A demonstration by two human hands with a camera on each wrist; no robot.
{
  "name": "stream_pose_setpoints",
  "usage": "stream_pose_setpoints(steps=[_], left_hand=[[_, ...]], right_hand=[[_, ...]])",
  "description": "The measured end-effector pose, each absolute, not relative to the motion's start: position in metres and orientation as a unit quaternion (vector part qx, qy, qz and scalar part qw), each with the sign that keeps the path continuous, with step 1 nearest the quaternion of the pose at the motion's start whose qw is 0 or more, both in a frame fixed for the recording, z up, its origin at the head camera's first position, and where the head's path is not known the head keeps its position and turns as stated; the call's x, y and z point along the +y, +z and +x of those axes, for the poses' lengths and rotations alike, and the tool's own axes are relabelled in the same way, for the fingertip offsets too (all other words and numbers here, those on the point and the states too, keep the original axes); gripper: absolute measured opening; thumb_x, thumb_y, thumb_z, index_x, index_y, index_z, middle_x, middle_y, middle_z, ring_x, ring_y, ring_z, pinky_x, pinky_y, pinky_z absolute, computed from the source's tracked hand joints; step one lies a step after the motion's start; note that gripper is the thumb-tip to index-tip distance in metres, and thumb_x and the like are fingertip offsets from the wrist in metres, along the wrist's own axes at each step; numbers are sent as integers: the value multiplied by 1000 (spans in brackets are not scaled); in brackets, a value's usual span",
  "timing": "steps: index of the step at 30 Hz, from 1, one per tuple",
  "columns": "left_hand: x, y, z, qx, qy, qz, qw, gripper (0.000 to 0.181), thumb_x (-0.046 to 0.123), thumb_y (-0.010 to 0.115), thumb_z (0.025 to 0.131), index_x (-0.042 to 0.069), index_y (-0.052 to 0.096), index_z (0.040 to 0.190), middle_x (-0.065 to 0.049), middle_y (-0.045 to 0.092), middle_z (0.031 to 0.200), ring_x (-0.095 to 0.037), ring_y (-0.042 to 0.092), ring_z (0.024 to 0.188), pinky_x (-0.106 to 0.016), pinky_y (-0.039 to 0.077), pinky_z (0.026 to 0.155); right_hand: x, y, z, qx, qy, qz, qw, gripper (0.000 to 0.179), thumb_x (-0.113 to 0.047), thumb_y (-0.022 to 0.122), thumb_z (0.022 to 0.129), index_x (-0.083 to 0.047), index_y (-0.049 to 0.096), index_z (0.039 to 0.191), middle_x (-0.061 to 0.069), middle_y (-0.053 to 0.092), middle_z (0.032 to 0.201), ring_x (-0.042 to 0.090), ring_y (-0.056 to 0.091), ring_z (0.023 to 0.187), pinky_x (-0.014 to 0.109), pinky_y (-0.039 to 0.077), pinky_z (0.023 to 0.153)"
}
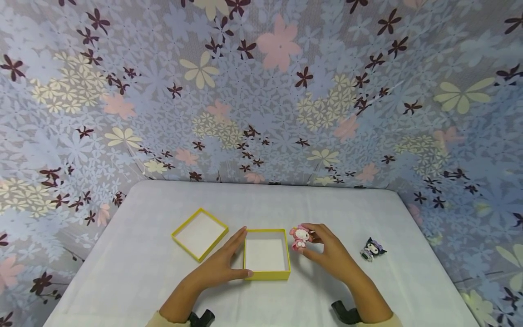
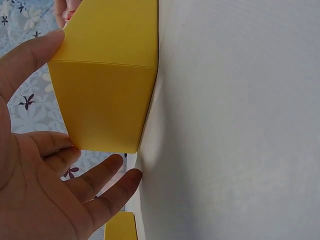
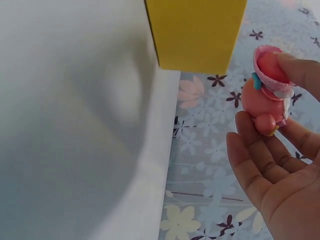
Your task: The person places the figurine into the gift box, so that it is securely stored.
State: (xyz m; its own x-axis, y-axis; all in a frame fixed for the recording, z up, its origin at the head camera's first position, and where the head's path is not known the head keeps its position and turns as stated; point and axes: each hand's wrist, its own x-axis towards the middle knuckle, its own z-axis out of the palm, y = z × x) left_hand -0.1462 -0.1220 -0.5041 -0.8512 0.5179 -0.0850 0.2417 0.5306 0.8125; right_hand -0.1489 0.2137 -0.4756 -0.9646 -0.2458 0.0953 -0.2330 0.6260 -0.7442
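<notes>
My left hand (image 1: 218,268) holds the yellow box (image 1: 267,275) at its left side, thumb at the near corner and fingertips at the far corner. The box stands upright with its white inside showing. In the left wrist view, the thumb and fingers lie against the yellow wall (image 2: 102,105), the other fingers spread. To the right of the box, my right hand (image 1: 333,256) pinches a pink-hooded figurine (image 1: 301,237) between thumb and fingers. Above the table, the figurine's rounded pink back (image 3: 261,97) shows in the right wrist view.
A yellow-edged box lid (image 1: 200,234) lies left of the box, its white inside up. At the right lies a second figurine (image 1: 372,250) with a black hood. White cloth covers the table (image 1: 143,254), and flowered fabric (image 1: 261,104) rises behind and at the sides.
</notes>
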Motion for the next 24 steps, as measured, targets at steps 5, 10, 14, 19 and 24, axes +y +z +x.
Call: stream_pose_setpoints(steps=[5, 10, 14, 19, 24], left_hand=[[-122, -502, -145, 858, 435, 219, 164, 109, 51, 80, 82, 34, 9, 163, 19, 0, 170, -20, 5, 159, -55, 18, 127], [-123, -502, -145, 861, 429, 221, 163, 110, 52, 80, 82, 33, 8, 163, 21, 0, 169, -18, 5, 159, -55, 20, 126], [-123, -502, -146, 862, 426, 222, 163, 110, 53, 79, 82, 35, 7, 163, 22, 0, 169, -17, 5, 159, -55, 21, 126], [-124, -503, -146, 862, 426, 220, 167, 109, 53, 79, 82, 37, 7, 162, 21, 0, 170, -17, 6, 159, -55, 21, 126], [-123, -502, -146, 864, 421, 218, 169, 109, 54, 79, 83, 37, 7, 163, 15, 0, 172, -19, 7, 159, -55, 21, 126]], right_hand=[[206, -471, -149, 898, -418, -139, 12, 65, -25, 82, 86, -32, 52, 143, -5, 58, 128, 14, 63, 113, 43, 55, 101], [200, -469, -149, 895, -416, -160, 11, 66, -23, 82, 86, -28, 52, 145, -6, 57, 130, 13, 63, 112, 42, 55, 101], [196, -467, -148, 891, -418, -177, 13, 66, -24, 81, 87, -31, 51, 144, -8, 56, 131, 12, 62, 113, 41, 55, 101], [190, -467, -147, 880, -431, -202, 14, 66, -23, 82, 87, -33, 50, 144, -8, 56, 131, 9, 60, 111, 38, 55, 102], [183, -467, -147, 874, -437, -214, 18, 64, -25, 82, 87, -29, 52, 143, -8, 57, 130, 9, 61, 110, 31, 55, 101]])
